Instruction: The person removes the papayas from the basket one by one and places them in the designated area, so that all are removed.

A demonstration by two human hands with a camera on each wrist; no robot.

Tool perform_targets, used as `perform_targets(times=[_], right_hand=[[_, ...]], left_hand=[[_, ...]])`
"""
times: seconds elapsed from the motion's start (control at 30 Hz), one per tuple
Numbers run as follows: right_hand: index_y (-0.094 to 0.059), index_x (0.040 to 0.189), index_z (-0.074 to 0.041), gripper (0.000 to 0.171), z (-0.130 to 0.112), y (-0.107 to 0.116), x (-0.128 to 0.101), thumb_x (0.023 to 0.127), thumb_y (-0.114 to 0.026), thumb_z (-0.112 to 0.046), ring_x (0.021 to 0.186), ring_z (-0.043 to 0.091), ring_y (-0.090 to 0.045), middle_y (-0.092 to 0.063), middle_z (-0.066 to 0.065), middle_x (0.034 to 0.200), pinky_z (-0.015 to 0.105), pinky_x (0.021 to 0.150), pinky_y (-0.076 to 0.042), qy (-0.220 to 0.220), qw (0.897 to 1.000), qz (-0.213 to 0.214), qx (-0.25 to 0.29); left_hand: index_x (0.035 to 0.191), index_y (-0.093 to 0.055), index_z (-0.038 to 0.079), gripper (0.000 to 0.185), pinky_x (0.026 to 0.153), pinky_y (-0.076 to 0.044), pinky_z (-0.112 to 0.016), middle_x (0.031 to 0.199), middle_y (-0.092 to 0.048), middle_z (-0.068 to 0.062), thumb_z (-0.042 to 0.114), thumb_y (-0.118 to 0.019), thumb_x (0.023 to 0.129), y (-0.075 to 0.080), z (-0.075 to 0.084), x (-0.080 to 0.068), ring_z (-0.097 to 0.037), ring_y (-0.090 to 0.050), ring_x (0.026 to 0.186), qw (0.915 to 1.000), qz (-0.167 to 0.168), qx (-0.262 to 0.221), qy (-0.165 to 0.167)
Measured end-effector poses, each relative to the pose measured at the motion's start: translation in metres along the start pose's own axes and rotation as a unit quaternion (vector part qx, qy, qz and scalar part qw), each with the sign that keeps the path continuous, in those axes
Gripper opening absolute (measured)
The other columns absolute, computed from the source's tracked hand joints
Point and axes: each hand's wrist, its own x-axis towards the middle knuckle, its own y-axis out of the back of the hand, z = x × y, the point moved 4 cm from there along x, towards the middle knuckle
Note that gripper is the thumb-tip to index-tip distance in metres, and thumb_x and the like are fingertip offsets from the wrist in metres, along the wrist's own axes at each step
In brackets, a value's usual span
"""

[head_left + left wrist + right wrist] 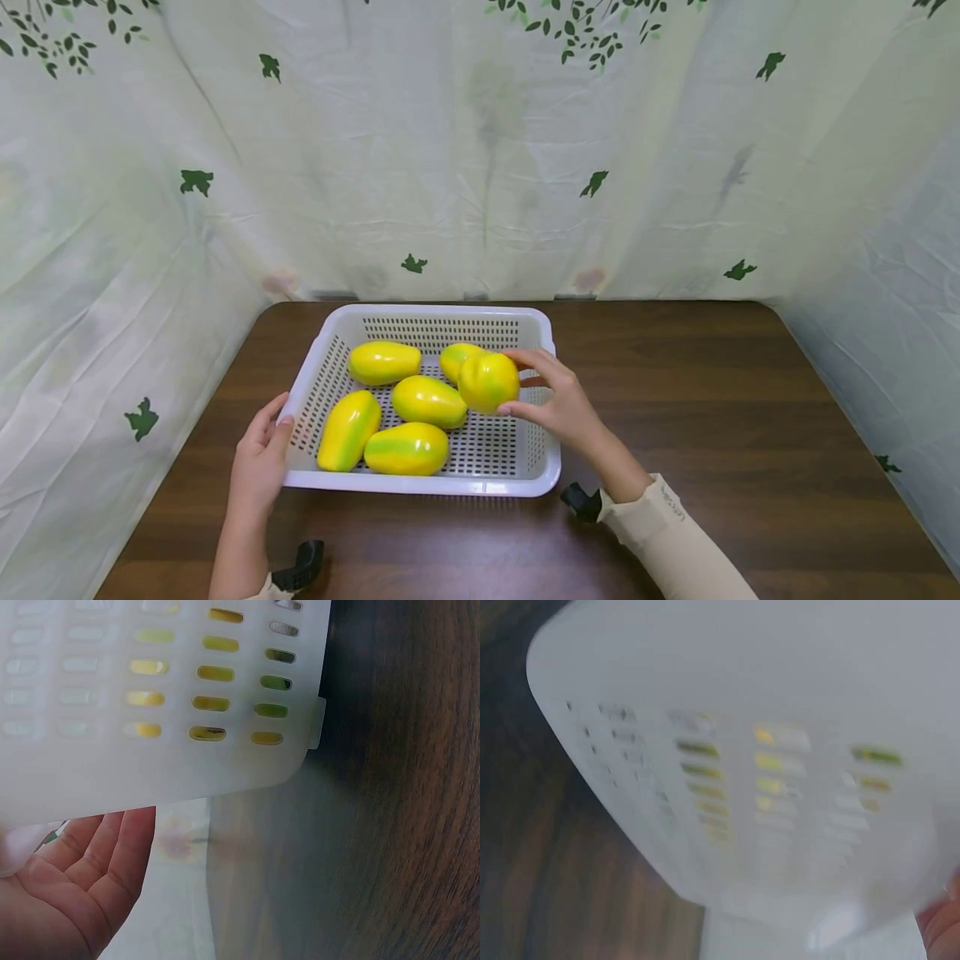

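Observation:
My right hand [558, 396] holds a shiny yellow mango [489, 382] between thumb and fingers, over the right part of a white plastic basket [495, 486]. The held mango partly covers another mango [454, 358] behind it. Several more yellow mangoes with greenish tints lie in the basket, one [348, 431] at its front left corner. At the left side my left hand [262, 454] grips the basket rim, thumb on top. From the left wrist, the fingers [124, 855] show below the rim, beside the slotted wall [172, 769]. The right wrist view is blurred and catches only a fingertip [941, 926].
The basket stands on a dark brown wooden table [705, 433], toward its back left. A pale cloth [480, 167] with leaf and bird prints hangs behind the table and along both sides. Black wrist mounts [581, 502] sit at both cuffs.

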Motion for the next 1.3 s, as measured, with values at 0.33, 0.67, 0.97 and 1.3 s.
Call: perform_targets(times=[0.33, 0.67, 0.97, 1.3], right_hand=[[-0.048, 0.118, 0.010, 0.061, 0.014, 0.040, -0.007, 0.064, -0.075, 0.009, 0.094, 0.025, -0.053, -0.053, 0.019, 0.107, 0.048, 0.072, -0.048, -0.019, 0.995, 0.094, -0.021], [-0.046, 0.123, 0.005, 0.053, 0.047, 0.070, -0.021, 0.075, -0.070, 0.001, 0.093, 0.015, -0.050, -0.052, 0.018, 0.109, 0.022, 0.071, -0.049, -0.104, 0.978, 0.184, -0.002], [-0.049, 0.124, -0.007, 0.052, 0.104, 0.086, -0.042, 0.078, -0.071, -0.018, 0.093, 0.016, -0.050, -0.054, 0.010, 0.108, 0.016, 0.069, -0.047, -0.196, 0.957, 0.211, -0.039], [-0.049, 0.122, -0.008, 0.059, 0.130, 0.084, -0.055, 0.077, -0.068, -0.041, 0.087, 0.022, -0.054, -0.058, 0.011, 0.101, 0.031, 0.067, -0.047, -0.278, 0.942, 0.158, -0.103]], left_hand=[[0.139, -0.033, 0.031, 0.051, 0.062, -0.051, -0.038, 0.124, -0.047, -0.018, 0.047, -0.040, 0.091, 0.000, -0.027, 0.015, -0.026, -0.053, 0.096, 0.9997, -0.003, -0.011, -0.022], [0.137, -0.030, 0.042, 0.050, 0.062, -0.051, -0.029, 0.124, -0.049, -0.009, 0.055, -0.035, 0.089, -0.003, -0.066, 0.038, -0.020, -0.055, 0.095, 0.9992, 0.012, 0.022, -0.031], [0.139, -0.031, 0.034, 0.051, 0.064, -0.051, -0.036, 0.124, -0.047, -0.015, 0.050, -0.037, 0.091, 0.000, -0.032, 0.017, -0.025, -0.053, 0.097, 0.9998, -0.001, -0.002, -0.022], [0.137, -0.033, 0.040, 0.049, 0.066, -0.051, -0.033, 0.122, -0.049, -0.011, 0.053, -0.038, 0.090, -0.003, -0.069, 0.038, -0.023, -0.054, 0.096, 0.9994, 0.017, -0.007, -0.031]])
